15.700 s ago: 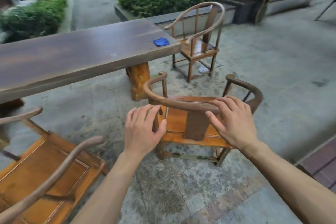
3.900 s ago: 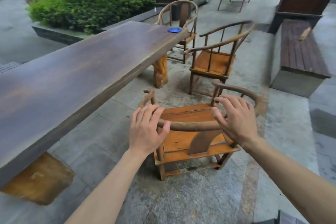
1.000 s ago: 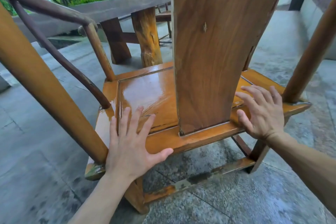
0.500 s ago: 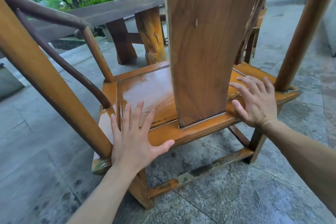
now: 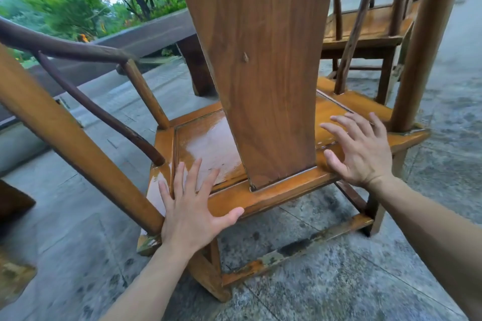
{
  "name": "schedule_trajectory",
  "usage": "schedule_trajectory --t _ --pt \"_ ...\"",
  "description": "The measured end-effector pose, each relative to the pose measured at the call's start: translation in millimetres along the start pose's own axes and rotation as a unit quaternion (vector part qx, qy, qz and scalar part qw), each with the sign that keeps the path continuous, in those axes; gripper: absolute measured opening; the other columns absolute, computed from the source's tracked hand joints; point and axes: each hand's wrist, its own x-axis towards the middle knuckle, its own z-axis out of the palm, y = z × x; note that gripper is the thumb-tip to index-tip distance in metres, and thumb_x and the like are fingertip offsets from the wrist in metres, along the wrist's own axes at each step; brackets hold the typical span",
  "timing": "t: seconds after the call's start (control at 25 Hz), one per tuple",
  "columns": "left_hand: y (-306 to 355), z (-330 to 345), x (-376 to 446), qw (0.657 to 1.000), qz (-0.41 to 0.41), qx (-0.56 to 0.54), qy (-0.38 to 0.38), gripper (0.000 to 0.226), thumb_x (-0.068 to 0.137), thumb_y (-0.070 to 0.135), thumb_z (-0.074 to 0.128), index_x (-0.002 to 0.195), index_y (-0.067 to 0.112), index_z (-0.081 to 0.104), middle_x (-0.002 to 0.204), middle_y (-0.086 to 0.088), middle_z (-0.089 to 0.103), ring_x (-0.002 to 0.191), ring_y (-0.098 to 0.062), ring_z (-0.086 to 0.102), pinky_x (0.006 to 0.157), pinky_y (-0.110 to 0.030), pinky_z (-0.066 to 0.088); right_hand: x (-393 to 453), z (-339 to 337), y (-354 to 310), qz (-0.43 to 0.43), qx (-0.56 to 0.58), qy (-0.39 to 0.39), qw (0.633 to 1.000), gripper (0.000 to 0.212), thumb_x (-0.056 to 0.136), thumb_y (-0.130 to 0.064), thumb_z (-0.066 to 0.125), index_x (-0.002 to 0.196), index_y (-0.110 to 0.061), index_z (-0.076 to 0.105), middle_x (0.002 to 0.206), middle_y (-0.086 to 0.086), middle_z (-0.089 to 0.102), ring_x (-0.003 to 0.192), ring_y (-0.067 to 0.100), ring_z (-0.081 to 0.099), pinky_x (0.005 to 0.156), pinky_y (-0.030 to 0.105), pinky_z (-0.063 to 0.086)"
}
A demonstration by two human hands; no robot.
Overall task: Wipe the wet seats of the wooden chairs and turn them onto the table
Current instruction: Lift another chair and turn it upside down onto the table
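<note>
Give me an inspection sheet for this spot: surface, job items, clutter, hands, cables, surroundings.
Surface: grey stone paving, damp and blotchy.
Job's things: orange-brown wooden armchair upright on the paving, its glossy seat panel wet; second wooden chair behind it to the right; long dark wooden table beyond. No wiping cloth in view.
Clutter: nothing seen.
Hands: left hand flat, fingers spread, on the seat's rear left edge; right hand open at the rear right, contact unclear. Both empty.
Cables: nothing seen.
Surroundings: green trees behind the table.
</note>
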Motion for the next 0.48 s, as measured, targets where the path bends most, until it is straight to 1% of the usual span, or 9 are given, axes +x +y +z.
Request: schedule_trajectory --t 0.12,0.24,0.4,0.48 --pt "9 2 9 1.0 -0.015 -0.007 -0.009 0.106 0.062 0.102 0.01 0.154 0.049 0.013 0.168 0.008 -0.003 0.154 -0.02 -0.019 0.119 -0.068 -0.006 10 14 11 -0.014 0.008 -0.001 1.0 0.058 0.091 -0.054 0.038 0.133 -0.021 0.061 0.134 0.009 0.061 0.13 0.035 0.052 0.116 0.061 0.027" --pt "15 3 19 0.999 -0.028 -0.014 -0.017 0.106 0.063 0.102 0.013 0.153 0.048 0.015 0.168 0.009 -0.004 0.153 -0.018 -0.02 0.119 -0.068 -0.006 22 25 18 -0.021 0.013 -0.005 1.0 0.057 0.09 -0.054 0.039 0.132 -0.022 0.061 0.133 0.009 0.062 0.129 0.036 0.054 0.115 0.062 0.028" --pt "23 5 30 0.999 -0.037 -0.02 -0.025 0.105 0.066 0.101 0.017 0.154 0.045 0.02 0.167 0.01 -0.006 0.154 -0.019 -0.018 0.118 -0.071 -0.003 33 38 30 -0.024 0.038 0.001 0.999 0.056 0.088 -0.054 0.044 0.131 -0.022 0.061 0.131 0.008 0.064 0.126 0.035 0.057 0.113 0.063 0.03" --pt "27 6 36 0.998 -0.048 -0.022 -0.029 0.104 0.067 0.101 0.019 0.155 0.045 0.018 0.168 0.01 -0.007 0.154 -0.021 -0.016 0.117 -0.072 -0.002 40 44 34 -0.033 0.047 0.0 0.998 0.057 0.087 -0.054 0.045 0.131 -0.023 0.062 0.131 0.007 0.064 0.125 0.035 0.057 0.114 0.063 0.03"
